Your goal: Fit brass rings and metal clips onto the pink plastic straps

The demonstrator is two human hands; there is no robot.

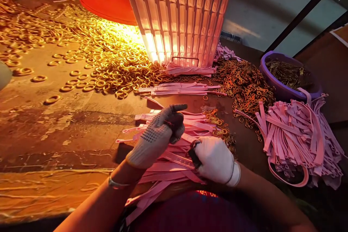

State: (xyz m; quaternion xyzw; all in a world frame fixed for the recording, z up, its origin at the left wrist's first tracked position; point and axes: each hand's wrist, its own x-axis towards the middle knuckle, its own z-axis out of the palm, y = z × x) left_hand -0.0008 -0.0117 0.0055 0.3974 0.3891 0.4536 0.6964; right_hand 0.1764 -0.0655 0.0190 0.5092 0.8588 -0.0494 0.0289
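My left hand [157, 136] wears a dotted knit glove and hovers over a stack of pink straps [174, 159] in front of me, its fingers curled and the forefinger pointing right. My right hand [216, 159], in a white glove, rests closed on the same stack, pinching a small dark piece I cannot make out. A little heap of brass clasps [221, 130] lies just beyond my right hand.
Gold rings [108, 61] cover the worn table to the far left. A tall lit bundle of pink straps [179, 14] stands ahead. Brass clasps [244, 83] spread right of it, beside a purple bowl [282, 90] and a loose pile of pink straps [299, 137].
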